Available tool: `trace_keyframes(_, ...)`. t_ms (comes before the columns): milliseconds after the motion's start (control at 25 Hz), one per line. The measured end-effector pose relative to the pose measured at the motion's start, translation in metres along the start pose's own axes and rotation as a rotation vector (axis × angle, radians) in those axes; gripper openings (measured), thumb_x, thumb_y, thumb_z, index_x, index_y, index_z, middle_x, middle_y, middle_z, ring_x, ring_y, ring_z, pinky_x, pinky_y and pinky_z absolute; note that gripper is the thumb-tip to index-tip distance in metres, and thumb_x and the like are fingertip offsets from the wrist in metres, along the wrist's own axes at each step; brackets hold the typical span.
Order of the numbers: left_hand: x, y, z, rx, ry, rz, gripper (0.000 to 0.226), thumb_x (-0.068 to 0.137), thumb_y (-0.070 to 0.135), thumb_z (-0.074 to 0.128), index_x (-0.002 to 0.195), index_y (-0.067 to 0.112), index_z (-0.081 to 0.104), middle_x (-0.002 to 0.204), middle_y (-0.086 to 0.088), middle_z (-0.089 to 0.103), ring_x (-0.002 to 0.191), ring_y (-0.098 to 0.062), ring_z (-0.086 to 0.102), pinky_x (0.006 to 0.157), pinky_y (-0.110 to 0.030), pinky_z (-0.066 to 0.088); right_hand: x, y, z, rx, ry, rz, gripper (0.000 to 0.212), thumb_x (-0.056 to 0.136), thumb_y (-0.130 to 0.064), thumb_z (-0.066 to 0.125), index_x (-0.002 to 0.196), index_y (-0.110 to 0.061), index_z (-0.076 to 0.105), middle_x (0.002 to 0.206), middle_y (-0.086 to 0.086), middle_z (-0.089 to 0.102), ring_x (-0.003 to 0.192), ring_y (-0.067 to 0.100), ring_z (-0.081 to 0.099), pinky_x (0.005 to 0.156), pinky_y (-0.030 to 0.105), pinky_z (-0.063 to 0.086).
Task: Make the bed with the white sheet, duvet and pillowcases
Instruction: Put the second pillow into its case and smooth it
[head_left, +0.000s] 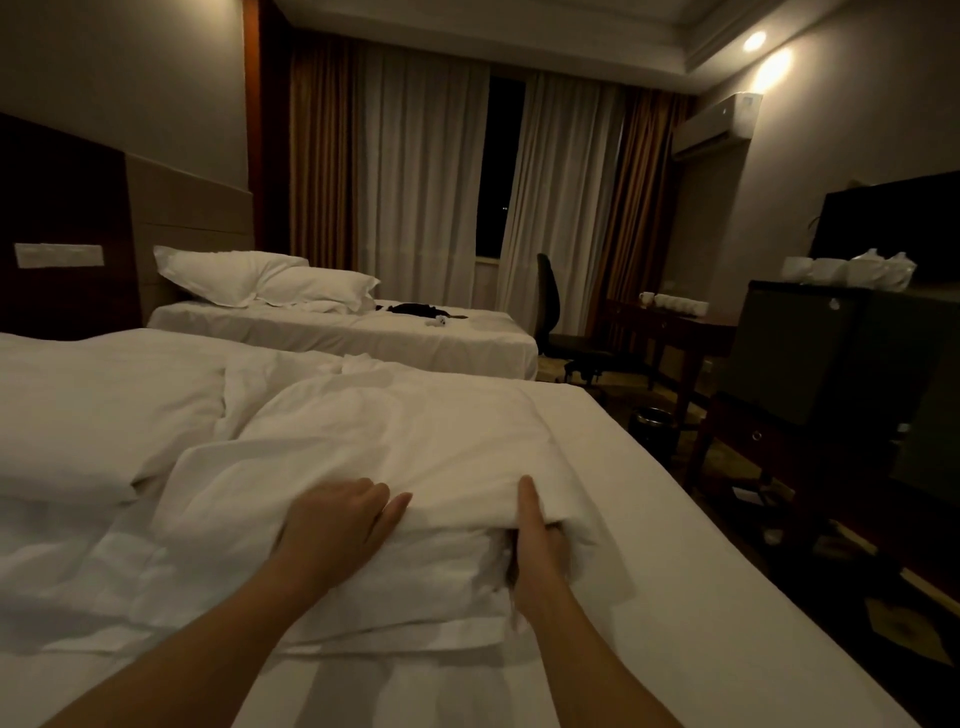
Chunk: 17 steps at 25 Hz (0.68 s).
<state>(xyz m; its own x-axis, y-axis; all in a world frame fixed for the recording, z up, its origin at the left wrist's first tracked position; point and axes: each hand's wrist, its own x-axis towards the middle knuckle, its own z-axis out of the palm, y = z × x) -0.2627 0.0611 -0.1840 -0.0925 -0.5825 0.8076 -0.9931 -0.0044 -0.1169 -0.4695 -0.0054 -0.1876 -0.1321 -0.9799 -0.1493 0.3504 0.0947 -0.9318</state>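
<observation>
Here, 2 bare forearms reach over the near bed (701, 597), whose fitted white sheet (675, 519) lies smooth and taut along the right edge. The left hand (337, 519) rests flat on a folded white duvet (415, 441), fingers straight and close together, pressing the soft, puffy cloth. The right hand (535, 540) grips the folded edge of the same duvet, thumb on top and fingers tucked under the layers. The duvet sits mid-bed in a thick, creased stack, its lower layers fanning out toward the near edge. To its left, more white bedding (93, 415) lies rumpled in rounded folds. Right of the bed runs a dark strip of floor, bordered by a dark cabinet (831, 364). Beyond, a 2nd bed (363, 338) carries 2 plump white pillows (260, 280) and a small dark item (415, 310). Farther back stand an office chair (550, 312), a wooden desk (675, 322) and long pleated curtains (415, 182).
</observation>
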Motion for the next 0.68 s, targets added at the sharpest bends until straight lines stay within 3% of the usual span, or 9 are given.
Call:
trace_keyframes(40, -0.004, 0.003, 0.002, 0.004, -0.007, 0.022, 0.054, 0.104, 0.050, 0.033, 0.062, 0.020, 0.049, 0.057, -0.001, 0.051, 0.048, -0.029, 0.051, 0.046, -0.034, 0.038, 0.002, 0.003, 0.004, 0.090, -0.041, 0.071, 0.096, 0.053, -0.081, 0.077, 0.130, -0.026, 0.060, 0.125, -0.001, 0.066, 0.110, 0.026, 0.064, 0.098, 0.050, 0.053)
trace_keyframes(120, -0.007, 0.008, 0.001, 0.023, -0.010, 0.042, 0.046, 0.101, 0.048, 0.039, 0.066, 0.020, 0.052, 0.063, -0.002, 0.053, 0.056, -0.030, 0.053, 0.053, -0.037, 0.042, 0.000, -0.011, 0.024, 0.137, -0.145, 0.138, 0.091, 0.060, -0.079, 0.076, 0.133, -0.031, 0.054, 0.128, -0.003, 0.063, 0.114, 0.027, 0.061, 0.102, 0.052, 0.050)
trace_keyframes(240, -0.009, -0.002, -0.010, 0.135, -0.023, 0.036, 0.042, 0.098, 0.051, 0.042, 0.076, 0.019, 0.057, 0.078, -0.003, 0.057, 0.072, -0.030, 0.053, 0.066, -0.040, 0.042, 0.000, -0.027, 0.049, 0.136, -0.185, 0.048, 0.087, 0.069, -0.070, 0.075, 0.142, -0.031, 0.049, 0.135, -0.006, 0.058, 0.118, 0.025, 0.058, 0.106, 0.050, 0.047)
trace_keyframes(320, -0.011, -0.015, -0.017, 0.184, -0.022, 0.000, 0.044, 0.097, 0.054, 0.041, 0.083, 0.017, 0.060, 0.085, -0.004, 0.057, 0.078, -0.029, 0.052, 0.070, -0.042, 0.040, 0.005, -0.027, 0.045, 0.107, -0.105, -0.036, 0.081, 0.077, -0.057, 0.077, 0.145, -0.025, 0.047, 0.133, -0.009, 0.055, 0.122, 0.026, 0.056, 0.107, 0.049, 0.046)
trace_keyframes(440, -0.015, -0.027, -0.016, 0.194, -0.052, -0.035, 0.050, 0.097, 0.058, 0.037, 0.087, 0.016, 0.062, 0.088, -0.005, 0.060, 0.081, -0.031, 0.055, 0.072, -0.043, 0.042, 0.009, -0.023, 0.029, 0.042, 0.050, -0.109, 0.065, 0.087, -0.038, 0.076, 0.140, -0.009, 0.052, 0.137, 0.007, 0.059, 0.121, 0.030, 0.057, 0.104, 0.048, 0.049)
trace_keyframes(560, -0.015, -0.023, -0.006, 0.127, -0.066, -0.019, 0.060, 0.100, 0.062, 0.028, 0.073, 0.017, 0.058, 0.070, -0.005, 0.059, 0.065, -0.031, 0.058, 0.058, -0.039, 0.045, 0.002, -0.033, 0.012, -0.127, 0.119, -0.266, 0.046, 0.097, -0.029, 0.065, 0.121, 0.011, 0.062, 0.114, 0.020, 0.067, 0.095, 0.027, 0.061, 0.087, 0.034, 0.050)
trace_keyframes(680, 0.005, -0.030, -0.022, 0.074, -0.021, -0.055, 0.063, 0.095, 0.070, 0.027, 0.058, 0.023, 0.047, 0.048, 0.000, 0.052, 0.040, -0.025, 0.055, 0.040, -0.025, 0.031, -0.007, -0.053, 0.001, -0.272, 0.123, -0.467, 0.046, 0.100, -0.028, 0.060, 0.090, 0.017, 0.067, 0.078, 0.019, 0.065, 0.069, 0.028, 0.059, 0.071, 0.039, 0.053)
